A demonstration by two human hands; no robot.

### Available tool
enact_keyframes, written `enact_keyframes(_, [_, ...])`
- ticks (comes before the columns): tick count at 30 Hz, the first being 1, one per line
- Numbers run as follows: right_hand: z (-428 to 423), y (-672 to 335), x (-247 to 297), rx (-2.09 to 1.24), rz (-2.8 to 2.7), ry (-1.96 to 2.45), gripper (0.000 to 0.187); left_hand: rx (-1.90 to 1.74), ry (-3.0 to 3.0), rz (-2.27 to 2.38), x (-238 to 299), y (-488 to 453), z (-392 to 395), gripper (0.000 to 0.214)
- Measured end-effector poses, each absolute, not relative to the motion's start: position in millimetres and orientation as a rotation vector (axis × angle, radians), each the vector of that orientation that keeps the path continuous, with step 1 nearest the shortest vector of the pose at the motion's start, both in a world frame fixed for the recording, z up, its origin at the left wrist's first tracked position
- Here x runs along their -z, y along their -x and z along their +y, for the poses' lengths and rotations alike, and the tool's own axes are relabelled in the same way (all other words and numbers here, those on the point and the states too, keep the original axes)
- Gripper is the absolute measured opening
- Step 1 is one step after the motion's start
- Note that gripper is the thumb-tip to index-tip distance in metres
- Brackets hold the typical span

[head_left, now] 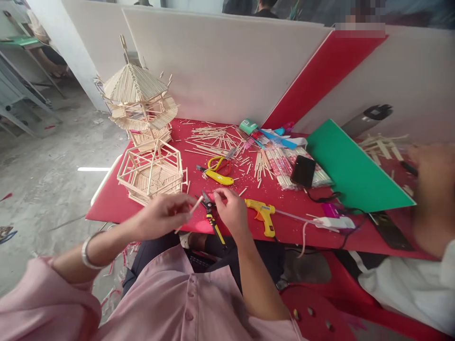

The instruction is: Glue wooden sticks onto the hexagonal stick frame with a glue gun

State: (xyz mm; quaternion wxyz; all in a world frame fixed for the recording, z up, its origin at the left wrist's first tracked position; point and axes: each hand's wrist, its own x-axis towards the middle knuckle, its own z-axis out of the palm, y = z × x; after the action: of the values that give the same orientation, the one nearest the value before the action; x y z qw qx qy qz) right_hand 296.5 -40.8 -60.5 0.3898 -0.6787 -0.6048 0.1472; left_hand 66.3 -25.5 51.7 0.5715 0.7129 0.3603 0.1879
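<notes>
My left hand (168, 215) is closed around a thin wooden stick (196, 205), whose tip sticks out toward the right. My right hand (231, 208) is curled, thumb and fingers drawn together; what is in them, if anything, I cannot make out. Between my hands, pliers (212, 219) with black and yellow handles lie at the table's front edge. Just beyond my left hand stands an open six-sided frame of sticks (156, 175). Behind it rises a tiered pagoda model (137, 85) made of sticks. A yellow glue gun (263, 215) lies right of my right hand.
Past my hands lie yellow-handled pliers (216, 176), loose sticks (213, 139) and packaged sticks (279, 166) on the red table (117, 203). A black phone-like object (303, 171) rests on the packets. A green board (351, 170) separates another person's blurred arm (435, 203) at right.
</notes>
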Motion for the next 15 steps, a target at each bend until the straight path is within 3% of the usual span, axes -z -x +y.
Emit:
enact_keyframes(3, [-4.4, -310.8, 66.3, -0.012, -1.763, 1.979, 0.029, -0.487, -1.304, 0.815, -18.2, -92.6, -38.8, 0.027])
enact_keyframes(11, [47.1, -316.4, 72.1, -0.067, -1.983, 1.998, 0.018, -0.705, -0.890, 0.838, 24.3, -125.9, -32.4, 0.042])
enact_keyframes(15, [10.5, -323.5, 68.9, -0.100, -1.999, 1.956, 0.028, -0.803, -0.800, 0.807, 29.0, -124.8, -29.1, 0.038])
